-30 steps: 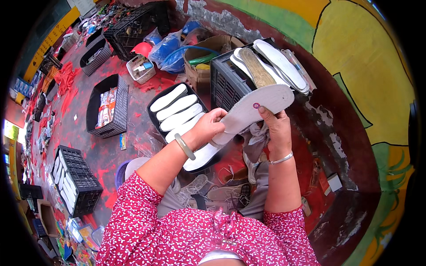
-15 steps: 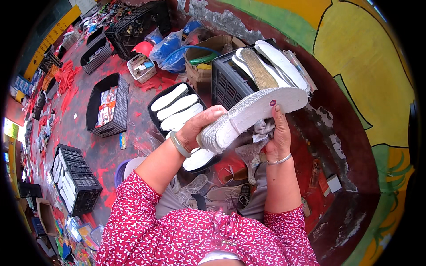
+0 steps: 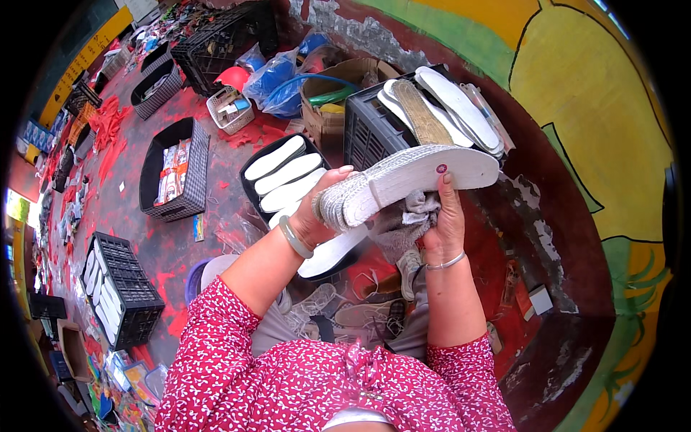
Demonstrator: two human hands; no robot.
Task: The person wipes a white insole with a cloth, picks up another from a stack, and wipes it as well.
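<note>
A stack of white shoe insoles with woven-looking edges is held in front of me, its long axis running left to right. My left hand is closed round the stack's left end, with the fingers partly hidden behind it. At the other side, my right hand grips from below, its thumb pressed on the white face near a small round red mark. A crumpled grey cloth hangs between my right palm and the stack. Below my left hand, a black basket holds rows of white insoles.
An upturned dark crate bears more insoles and one tan, fibrous insole. To the left are a checked basket with packets and a black crate of insoles. Shoes lie between my legs. A painted wall closes the right.
The stack has turned to lie more level, its left end rising and its right end dropping slightly. Both hands keep their hold, and my left hand has shifted a little left.
</note>
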